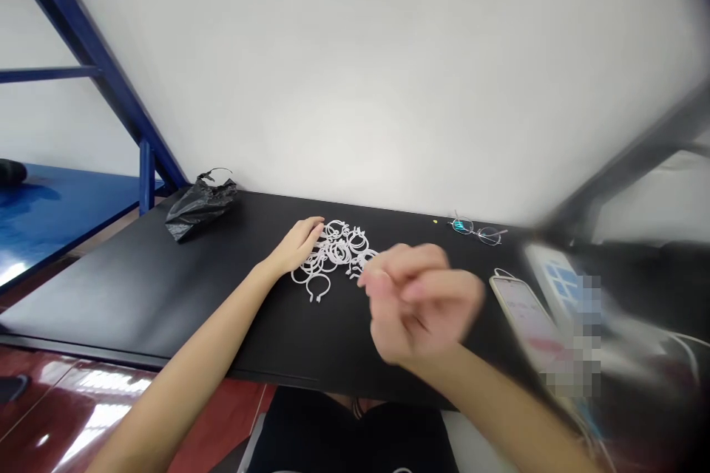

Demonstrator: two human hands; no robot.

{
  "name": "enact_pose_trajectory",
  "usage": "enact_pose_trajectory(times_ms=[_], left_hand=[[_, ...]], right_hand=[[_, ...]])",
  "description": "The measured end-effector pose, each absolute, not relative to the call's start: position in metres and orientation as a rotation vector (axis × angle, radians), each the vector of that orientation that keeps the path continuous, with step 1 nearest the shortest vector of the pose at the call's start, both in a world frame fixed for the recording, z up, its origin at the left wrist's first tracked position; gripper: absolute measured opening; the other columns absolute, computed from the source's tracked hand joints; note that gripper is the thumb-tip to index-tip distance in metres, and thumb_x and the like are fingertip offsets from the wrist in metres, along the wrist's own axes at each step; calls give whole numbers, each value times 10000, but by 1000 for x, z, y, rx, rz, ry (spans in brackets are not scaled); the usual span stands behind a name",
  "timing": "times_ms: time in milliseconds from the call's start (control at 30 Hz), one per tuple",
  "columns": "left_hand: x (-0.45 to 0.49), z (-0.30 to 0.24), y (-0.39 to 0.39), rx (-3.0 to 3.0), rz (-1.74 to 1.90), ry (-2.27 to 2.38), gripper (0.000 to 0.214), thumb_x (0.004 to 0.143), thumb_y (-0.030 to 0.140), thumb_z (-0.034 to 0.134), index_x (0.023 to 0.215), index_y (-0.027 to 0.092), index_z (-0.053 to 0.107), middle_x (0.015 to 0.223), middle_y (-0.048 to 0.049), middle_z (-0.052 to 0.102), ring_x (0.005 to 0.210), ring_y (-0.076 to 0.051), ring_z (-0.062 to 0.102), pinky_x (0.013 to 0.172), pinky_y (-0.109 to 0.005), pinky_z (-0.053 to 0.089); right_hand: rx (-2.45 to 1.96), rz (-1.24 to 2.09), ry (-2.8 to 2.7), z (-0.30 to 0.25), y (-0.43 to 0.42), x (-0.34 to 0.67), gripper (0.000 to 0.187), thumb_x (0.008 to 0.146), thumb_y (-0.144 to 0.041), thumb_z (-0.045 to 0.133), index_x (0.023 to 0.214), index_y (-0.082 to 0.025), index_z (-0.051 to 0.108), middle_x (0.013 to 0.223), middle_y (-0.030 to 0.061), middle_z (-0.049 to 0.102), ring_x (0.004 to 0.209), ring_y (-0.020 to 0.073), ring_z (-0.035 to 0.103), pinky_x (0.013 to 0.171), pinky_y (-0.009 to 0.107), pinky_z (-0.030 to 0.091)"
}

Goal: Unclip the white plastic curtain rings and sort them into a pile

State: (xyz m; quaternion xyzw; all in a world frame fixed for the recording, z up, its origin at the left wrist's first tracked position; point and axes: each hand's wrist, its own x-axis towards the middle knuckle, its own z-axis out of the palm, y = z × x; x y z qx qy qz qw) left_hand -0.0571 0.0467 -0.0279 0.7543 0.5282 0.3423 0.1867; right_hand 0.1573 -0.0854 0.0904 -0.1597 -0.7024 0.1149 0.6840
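Rings (336, 250): steady lightly from nine o'clock, left hand (296, 246) loosely open, right hand (416, 299) curled closed at four o'clock, any hold unclear.

From here I see a pale, plain wall (355, 89) rising behind the black tabletop (122, 288). Blue framework (105, 66) slants up at left, beside a blue surface (83, 192); bright light glares off glossy red floor tiles (33, 406).

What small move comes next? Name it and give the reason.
Probably lower the right hand to the rings: it is raised and curled, with nothing clearly visible in it, while the left hand is at their left edge.
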Motion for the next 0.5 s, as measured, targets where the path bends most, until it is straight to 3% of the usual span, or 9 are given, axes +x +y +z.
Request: enact_pose_trajectory(times_ms=[233,333,500], left_hand=[[-57,-27,42,2337,923,1378,454,974,457,379,1268,157,553,1270,-137,611,1230,-270,517,1061,-458,407],[-55,-23,39,2445,876,1326,366,934,388,460,1207,180,588,1253,-122,620,1250,-285,497,1066,-482,388],[-47,-15,31,2586,776,1234,315,815,308,587,1111,208,633,1269,-90,611,1262,-288,488,1093,-488,346]], right_hand=[[-538,-1,-1695,-4,-18,159,453,842,8,548,639,-225,216,575,-65,227,481,85,276,446,258,238],[-635,95,-1649,-17,-17,168,483,871,-54,562,631,-220,178,568,-69,195,464,73,210,440,262,213],[-820,256,-1679,-23,-13,171,408,952,-189,484,616,-215,253,540,-68,237,449,66,239,435,249,225]])
